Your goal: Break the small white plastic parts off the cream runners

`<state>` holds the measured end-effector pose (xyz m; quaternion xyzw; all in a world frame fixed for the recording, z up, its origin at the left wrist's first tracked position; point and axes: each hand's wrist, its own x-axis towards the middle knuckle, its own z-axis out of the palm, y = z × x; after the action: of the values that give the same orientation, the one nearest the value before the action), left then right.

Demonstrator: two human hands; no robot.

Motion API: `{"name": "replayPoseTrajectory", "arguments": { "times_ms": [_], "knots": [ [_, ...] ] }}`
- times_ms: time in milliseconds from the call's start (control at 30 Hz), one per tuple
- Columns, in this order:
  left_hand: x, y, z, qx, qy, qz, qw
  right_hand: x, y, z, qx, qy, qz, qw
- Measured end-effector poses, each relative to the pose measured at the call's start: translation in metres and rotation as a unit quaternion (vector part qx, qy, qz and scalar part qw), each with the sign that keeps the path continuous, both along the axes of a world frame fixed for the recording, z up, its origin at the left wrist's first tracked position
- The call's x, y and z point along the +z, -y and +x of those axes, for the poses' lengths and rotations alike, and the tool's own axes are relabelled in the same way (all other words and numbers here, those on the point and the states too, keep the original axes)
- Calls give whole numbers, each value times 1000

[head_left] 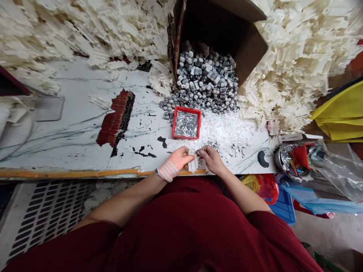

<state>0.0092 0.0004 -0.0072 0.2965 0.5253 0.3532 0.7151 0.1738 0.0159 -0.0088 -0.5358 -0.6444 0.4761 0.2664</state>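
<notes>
My left hand (175, 163), in a pale orange striped glove with bare fingertips, grips a white plastic part (193, 165) at the table's front edge. Close on its right is my bare right hand (211, 158), its thumb and fingers pinched together at the part's upper right side. Whatever the right fingertips hold is too small to make out. Just beyond the hands stands a red tray (199, 130) filled with small shiny metal pins (185, 124). Small white plastic pieces (227, 130) lie spread to the tray's right.
A cardboard box (251, 53) lies open at the back, spilling small grey motors (204, 81). Heaps of cream plastic parts (297, 56) flank it. A worn red brush-like piece (115, 117) lies left. A metal bowl (279, 160) with assorted items sits right, near a black curved piece (262, 159).
</notes>
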Motion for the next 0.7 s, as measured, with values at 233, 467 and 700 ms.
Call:
{"name": "replayPoseTrajectory", "arguments": {
  "times_ms": [233,467,700],
  "knots": [
    [2,2,0,11,48,-13,999,2,3,-2,54,115,64,990],
    [-1,0,-1,-1,24,-15,1000,-17,-45,28,-42,369,190,909],
    [-13,-2,-1,11,10,5,1000,-36,-34,33,57,431,327,839]
  ]
}}
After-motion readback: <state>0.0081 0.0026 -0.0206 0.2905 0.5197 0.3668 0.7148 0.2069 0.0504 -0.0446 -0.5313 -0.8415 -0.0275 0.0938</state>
